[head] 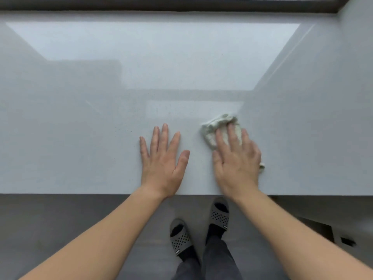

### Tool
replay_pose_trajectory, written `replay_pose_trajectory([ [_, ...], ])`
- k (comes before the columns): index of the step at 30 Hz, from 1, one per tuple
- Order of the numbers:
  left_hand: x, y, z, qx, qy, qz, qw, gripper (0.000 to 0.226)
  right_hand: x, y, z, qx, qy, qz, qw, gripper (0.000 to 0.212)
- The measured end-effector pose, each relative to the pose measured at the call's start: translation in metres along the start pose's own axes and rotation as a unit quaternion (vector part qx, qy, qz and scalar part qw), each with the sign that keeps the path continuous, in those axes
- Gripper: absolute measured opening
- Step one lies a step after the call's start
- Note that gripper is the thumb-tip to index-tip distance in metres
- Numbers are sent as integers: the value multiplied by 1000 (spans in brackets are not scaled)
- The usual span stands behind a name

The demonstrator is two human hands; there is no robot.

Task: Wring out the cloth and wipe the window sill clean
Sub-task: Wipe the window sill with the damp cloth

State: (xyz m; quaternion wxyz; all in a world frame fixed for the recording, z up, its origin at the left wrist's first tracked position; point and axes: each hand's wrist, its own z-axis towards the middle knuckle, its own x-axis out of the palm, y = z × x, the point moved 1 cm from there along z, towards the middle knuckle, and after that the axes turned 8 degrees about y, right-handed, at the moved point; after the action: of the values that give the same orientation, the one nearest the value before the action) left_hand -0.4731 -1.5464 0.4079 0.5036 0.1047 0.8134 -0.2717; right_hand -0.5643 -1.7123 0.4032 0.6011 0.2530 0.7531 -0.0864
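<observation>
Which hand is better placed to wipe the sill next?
Right. The right hand presses flat on the crumpled white cloth on the glossy grey window sill; the left hand rests flat on bare sill, apart from it.

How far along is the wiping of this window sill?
Wringing looks done: the cloth lies bunched on the window sill. In hand: the right hand presses on it; the left hand rests flat beside. Left: dark specks beyond the left hand.

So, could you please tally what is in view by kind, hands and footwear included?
Hands: 2 (left hand, right hand)
Cloth: 1
Slippers: 2
Window sill: 1
Total: 6
</observation>
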Motion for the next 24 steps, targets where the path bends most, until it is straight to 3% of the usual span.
replay_pose_trajectory([
  [3, 1, 1, 0, 9, -10, 4, 1000, 75, 6, -7, -34, -147, 50, -45, 987, 56],
  [5, 3, 2, 0, 16, -12, 17, 1000, 74, -1, -33, -21, -180, 62, -64, 980, 55],
  [8, 5, 1, 1, 11, -16, 20, 1000, 73, -15, -55, 9, -69, 31, -12, 997, 55],
  [11, 4, -4, 4, -8, -28, 10, 1000, 71, -6, -29, -8, 37, 4, 21, 999, 58],
  [15, 1, -26, 16, -32, -54, -6, 998, 57, 9, -26, -63, -105, 41, -38, 993, 56],
  [18, 3, -45, 24, 33, -65, -4, 997, 57, -3, -82, -49, -169, 70, -51, 982, 55],
  [21, 6, -66, 38, 55, -61, -42, 996, 62, -22, -134, -15, -35, 12, -20, 999, 55],
  [24, 11, -82, 56, 10, -35, -41, 998, 57, -19, -120, -10, 103, -20, 22, 994, 58],
])
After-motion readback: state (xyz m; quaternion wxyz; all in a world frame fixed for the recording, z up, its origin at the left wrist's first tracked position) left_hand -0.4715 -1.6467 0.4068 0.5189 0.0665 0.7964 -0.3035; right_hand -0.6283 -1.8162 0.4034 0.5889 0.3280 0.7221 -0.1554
